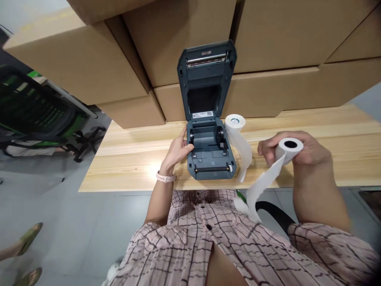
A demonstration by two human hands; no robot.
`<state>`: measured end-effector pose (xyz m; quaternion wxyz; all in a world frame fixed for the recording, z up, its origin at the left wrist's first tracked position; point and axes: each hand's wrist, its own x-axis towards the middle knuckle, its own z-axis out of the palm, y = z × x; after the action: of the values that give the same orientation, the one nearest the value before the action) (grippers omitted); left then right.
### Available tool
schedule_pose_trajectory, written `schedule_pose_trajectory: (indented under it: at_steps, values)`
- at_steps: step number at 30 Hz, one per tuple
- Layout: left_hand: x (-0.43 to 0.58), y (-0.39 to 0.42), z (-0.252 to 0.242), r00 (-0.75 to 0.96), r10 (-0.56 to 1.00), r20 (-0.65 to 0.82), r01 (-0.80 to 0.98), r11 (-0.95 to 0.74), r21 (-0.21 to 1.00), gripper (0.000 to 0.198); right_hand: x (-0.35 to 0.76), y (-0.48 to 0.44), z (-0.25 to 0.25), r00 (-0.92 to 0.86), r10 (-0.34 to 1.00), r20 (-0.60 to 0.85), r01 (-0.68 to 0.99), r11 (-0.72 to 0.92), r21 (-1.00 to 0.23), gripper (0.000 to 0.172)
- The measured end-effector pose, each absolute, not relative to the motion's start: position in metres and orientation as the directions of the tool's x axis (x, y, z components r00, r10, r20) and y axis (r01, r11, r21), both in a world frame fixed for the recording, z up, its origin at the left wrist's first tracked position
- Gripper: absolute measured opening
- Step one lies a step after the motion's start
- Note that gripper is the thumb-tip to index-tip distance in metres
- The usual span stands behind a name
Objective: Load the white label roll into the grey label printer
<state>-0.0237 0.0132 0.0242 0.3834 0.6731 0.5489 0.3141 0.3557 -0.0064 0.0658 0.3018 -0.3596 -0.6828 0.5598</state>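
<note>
"Firstly, position of the printer?"

"Printer (206, 119) on the worktop (131, 159), in front of the wearer's body, just before the stacked cardboard boxes (178, 43). Lid (206, 77) raised, leaning back. Inside the base: two black roll holders (219, 135) facing each other, nothing between them; black roller (212, 169) across the front."

"Left hand?"

"Left hand (175, 153) at the printer's left edge. Thumb over the rim, the other fingers along the outer wall; grasping that edge. Pale wristband (166, 178) on the wrist."

"And the right?"

"Right hand (312, 149) well apart from the printer, above the right part of the worktop. Fingers wrapped round a white paper roll (279, 151), dark core opening facing up. Its loose strip (260, 188) curls down past the front edge of the worktop, over the checked shirt (202, 238)."

"Any second roll?"

"Yes. White label roll (235, 126) standing on the worktop, just beside the printer's right side, bluish ring at its core. Its paper tail (244, 153) runs forward in a curve. Neither hand touches it."

"Surroundings?"

"Chair (35, 107) with green parts, at left, blurred. Another person's green shoes (29, 238) on the grey floor, lower left."
</note>
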Motion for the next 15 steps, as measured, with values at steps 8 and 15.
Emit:
schedule_pose_trajectory:
  at_steps: [8,15]
  values:
    - [-0.021,0.013,0.024,0.185,0.983,-0.016,0.47,-0.075,0.88,0.101,0.224,0.011,0.082,-0.734,0.667,0.125,0.554,0.695,-0.458,0.053]
    - [-0.021,0.015,0.022,0.193,0.981,-0.011,0.485,-0.085,0.871,0.102,0.216,0.018,0.056,-0.727,0.68,0.099,0.63,0.717,-0.299,0.057]
